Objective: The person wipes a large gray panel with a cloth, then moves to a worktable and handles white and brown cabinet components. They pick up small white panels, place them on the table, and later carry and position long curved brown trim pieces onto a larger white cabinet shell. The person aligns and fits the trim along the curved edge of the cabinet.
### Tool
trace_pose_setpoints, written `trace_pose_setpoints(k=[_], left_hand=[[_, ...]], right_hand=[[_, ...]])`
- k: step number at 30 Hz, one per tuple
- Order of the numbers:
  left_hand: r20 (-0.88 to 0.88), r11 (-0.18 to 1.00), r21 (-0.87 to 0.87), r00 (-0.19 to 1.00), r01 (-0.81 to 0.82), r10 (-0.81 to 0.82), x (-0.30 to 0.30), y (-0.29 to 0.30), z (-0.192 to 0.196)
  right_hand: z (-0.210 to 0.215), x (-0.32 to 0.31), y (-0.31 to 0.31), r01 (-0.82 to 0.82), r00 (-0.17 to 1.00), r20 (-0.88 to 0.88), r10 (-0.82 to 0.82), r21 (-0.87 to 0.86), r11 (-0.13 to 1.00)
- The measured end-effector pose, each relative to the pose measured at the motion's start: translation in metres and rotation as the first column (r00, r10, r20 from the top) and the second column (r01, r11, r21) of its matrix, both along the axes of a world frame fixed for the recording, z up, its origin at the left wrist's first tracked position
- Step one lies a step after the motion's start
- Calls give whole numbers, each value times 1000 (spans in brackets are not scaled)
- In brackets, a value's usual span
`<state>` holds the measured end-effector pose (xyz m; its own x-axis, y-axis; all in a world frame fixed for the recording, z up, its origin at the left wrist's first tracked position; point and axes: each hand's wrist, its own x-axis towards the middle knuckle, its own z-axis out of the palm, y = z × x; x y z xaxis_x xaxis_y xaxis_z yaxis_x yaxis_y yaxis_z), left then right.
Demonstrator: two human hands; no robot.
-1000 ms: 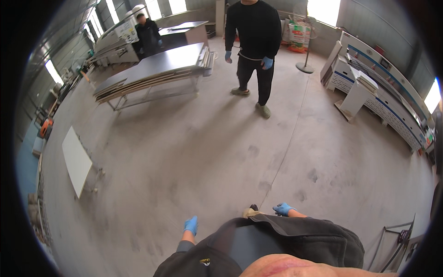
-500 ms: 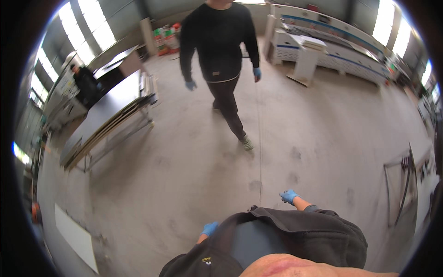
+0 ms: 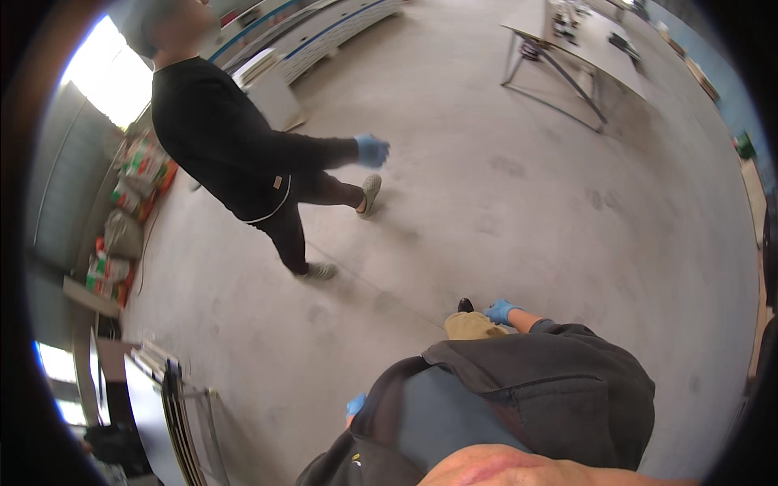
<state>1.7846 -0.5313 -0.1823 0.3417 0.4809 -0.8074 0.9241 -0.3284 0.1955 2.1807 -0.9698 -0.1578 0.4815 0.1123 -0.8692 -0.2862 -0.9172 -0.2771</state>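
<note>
My right hand (image 3: 500,312), in a blue glove, hangs ahead of my dark jacket, beside my tan trouser leg (image 3: 472,326). Its fingers are curled in, and nothing shows in them. At the left side of the jacket only a small part of my gloved left hand (image 3: 355,404) can be seen; its fingers are hidden by the jacket. Both hands are held over the concrete floor (image 3: 421,267), apart from any other object. A person in black (image 3: 219,138) strides past at the upper left, one blue-gloved hand (image 3: 373,151) stretched out to the right.
Flat panels (image 3: 166,417) lie stacked on a metal frame at the lower left. Filled sacks (image 3: 126,235) line the left wall. A long white machine (image 3: 340,32) stands at the back, and a metal-legged table (image 3: 608,53) with tools on it is at the upper right.
My view has turned to the right, bringing in the metal-legged table. The person in black has walked on and appears farther left, side-on. My left hand is more hidden.
</note>
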Motion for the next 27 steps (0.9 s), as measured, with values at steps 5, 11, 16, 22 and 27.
trace_pose_setpoints(k=[5,11,16,22,27], left_hand=[[158,805,-345,816,-483,557,160,-41,-16],[292,921,-351,914,-171,281,382,-173,25],[273,896,-440,959,56,74,530,-295,62],[38,907,-345,969,242,-244,673,-338,24],[-27,929,-364,996,70,-86,841,-387,-51]], right_hand=[[-5,19,-118,253,966,53,-253,-2,967],[2,85,-270,468,884,-20,-468,82,880],[-18,169,-377,594,802,32,-596,52,803],[-18,319,-430,850,504,-243,-829,313,425],[13,462,-495,775,589,-170,-790,395,493]])
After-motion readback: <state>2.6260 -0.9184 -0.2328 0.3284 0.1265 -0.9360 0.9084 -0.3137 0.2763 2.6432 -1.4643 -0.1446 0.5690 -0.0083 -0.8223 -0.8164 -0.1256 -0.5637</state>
